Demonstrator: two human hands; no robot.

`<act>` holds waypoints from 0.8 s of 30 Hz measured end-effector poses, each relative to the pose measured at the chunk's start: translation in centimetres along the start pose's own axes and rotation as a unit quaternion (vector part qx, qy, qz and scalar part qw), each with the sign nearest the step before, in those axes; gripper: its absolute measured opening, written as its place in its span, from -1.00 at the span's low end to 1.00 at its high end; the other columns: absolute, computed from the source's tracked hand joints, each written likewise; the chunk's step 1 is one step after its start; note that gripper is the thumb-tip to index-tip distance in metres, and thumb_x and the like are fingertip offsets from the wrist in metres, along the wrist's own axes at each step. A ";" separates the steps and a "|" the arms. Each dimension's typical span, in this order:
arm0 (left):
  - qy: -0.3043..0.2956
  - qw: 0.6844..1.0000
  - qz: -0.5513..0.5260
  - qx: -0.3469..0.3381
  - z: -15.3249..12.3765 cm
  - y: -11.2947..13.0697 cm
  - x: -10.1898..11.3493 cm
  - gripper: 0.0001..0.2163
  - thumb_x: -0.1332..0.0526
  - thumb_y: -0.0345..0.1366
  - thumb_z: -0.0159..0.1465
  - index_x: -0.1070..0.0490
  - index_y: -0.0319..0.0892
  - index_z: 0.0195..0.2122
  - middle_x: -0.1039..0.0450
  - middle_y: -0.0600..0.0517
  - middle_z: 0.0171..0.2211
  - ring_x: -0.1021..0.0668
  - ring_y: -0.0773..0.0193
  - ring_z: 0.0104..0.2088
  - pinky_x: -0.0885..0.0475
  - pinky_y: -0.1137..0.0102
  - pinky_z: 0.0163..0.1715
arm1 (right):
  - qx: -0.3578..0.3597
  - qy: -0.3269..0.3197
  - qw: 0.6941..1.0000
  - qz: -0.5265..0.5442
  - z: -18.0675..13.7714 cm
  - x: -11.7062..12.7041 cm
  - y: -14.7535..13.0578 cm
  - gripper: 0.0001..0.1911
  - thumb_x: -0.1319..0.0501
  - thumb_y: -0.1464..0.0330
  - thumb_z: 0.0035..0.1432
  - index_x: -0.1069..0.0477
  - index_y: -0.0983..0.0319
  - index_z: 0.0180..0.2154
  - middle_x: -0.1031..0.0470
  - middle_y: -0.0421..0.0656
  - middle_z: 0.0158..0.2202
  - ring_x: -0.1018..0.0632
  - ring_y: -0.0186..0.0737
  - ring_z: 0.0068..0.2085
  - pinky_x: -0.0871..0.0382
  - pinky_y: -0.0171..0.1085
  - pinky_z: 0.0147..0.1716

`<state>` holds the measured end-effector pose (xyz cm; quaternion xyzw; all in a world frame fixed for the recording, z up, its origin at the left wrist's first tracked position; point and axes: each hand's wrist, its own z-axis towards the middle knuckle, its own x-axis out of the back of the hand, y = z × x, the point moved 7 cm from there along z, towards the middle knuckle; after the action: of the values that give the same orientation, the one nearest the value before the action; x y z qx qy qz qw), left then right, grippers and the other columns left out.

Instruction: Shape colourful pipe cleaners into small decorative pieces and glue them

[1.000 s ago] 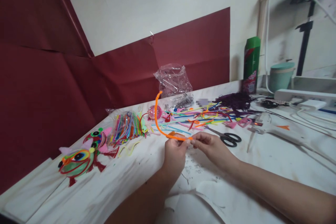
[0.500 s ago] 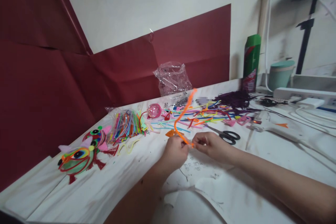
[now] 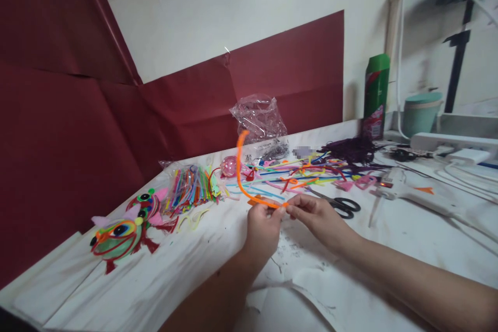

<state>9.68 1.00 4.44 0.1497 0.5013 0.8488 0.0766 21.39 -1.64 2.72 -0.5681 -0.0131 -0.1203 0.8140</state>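
Both hands pinch an orange pipe cleaner [image 3: 240, 168] above the middle of the table. My left hand [image 3: 265, 223] is closed round its lower stretch, and a small orange piece [image 3: 255, 200] shows beside those fingers. With fingertips together, my right hand [image 3: 313, 213] grips the near end of the pipe cleaner. From the left hand the free part curves left and then upward. Black-handled scissors [image 3: 340, 205] lie just behind my right hand. Loose pipe cleaners [image 3: 299, 176] in several colours are spread behind both hands.
Two decorated fish-like crafts [image 3: 116, 236] stand at the left, near a bag of pipe cleaners [image 3: 194, 184]. A pink clear ball [image 3: 229, 167] and a clear plastic bag [image 3: 260, 119] are farther back. On the right lie a glue gun [image 3: 408, 192], a power strip [image 3: 447, 142] and cables.
The pipe cleaner's free part has swung left and now bows outward. Both hands stay closed on it, and my fingertips have come closer together.
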 end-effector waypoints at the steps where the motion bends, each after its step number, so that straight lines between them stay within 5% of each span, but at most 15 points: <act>1: -0.006 1.000 0.015 0.006 0.1 -0.1 0.1 -0.91 -0.15 -0.37 0.07 -0.41 -0.25 -0.52 -0.45 0.01 -0.52 -0.47 0.28 -0.44 -0.35 0.42 -0.37 | 0.006 -0.001 1.000 -0.013 0.0 0.1 0.0 -0.68 -0.15 0.10 -0.01 -0.36 0.25 -0.49 -0.35 -0.22 -0.55 -0.37 -0.29 -0.46 -0.26 -0.32 -0.43; 7: -0.032 0.996 0.069 0.041 0.9 0.1 0.5 -0.89 -0.15 -0.37 0.05 -0.43 -0.26 -0.54 -0.39 0.07 -0.61 -0.41 0.33 -0.53 -0.29 0.46 -0.48 | 0.040 -0.011 0.997 -0.061 0.3 0.5 -0.2 -0.76 -0.11 0.20 0.03 -0.30 0.23 -0.50 -0.29 -0.26 -0.57 -0.32 -0.33 -0.50 -0.18 -0.35 -0.50; 17: -0.047 0.988 0.149 0.012 0.8 0.2 0.4 -0.89 -0.14 -0.40 0.04 -0.46 -0.22 -0.50 -0.46 0.01 -0.50 -0.46 0.26 -0.44 -0.33 0.41 -0.37 | 0.099 -0.038 0.974 -0.200 0.1 0.2 -1.3 -0.83 -0.06 0.32 0.04 -0.31 0.22 -0.52 -0.35 -0.21 -0.56 -0.35 -0.28 -0.50 -0.20 -0.32 -0.50; 24: -0.137 0.956 0.248 -0.078 0.7 1.5 -0.6 -0.87 -0.08 -0.49 0.02 -0.39 -0.20 -0.55 -0.39 0.05 -0.51 -0.40 0.30 -0.45 -0.28 0.44 -0.42 | 0.075 -0.079 0.974 -0.198 -0.1 -0.1 -0.7 -0.88 -0.11 0.36 -0.01 -0.37 0.23 -0.52 -0.40 -0.20 -0.57 -0.35 -0.30 -0.53 -0.18 -0.33 -0.53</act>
<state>10.51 0.62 5.97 0.3775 0.3650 0.8491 -0.0568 21.15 -1.96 3.36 -0.4996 -0.1983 -0.2326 0.8105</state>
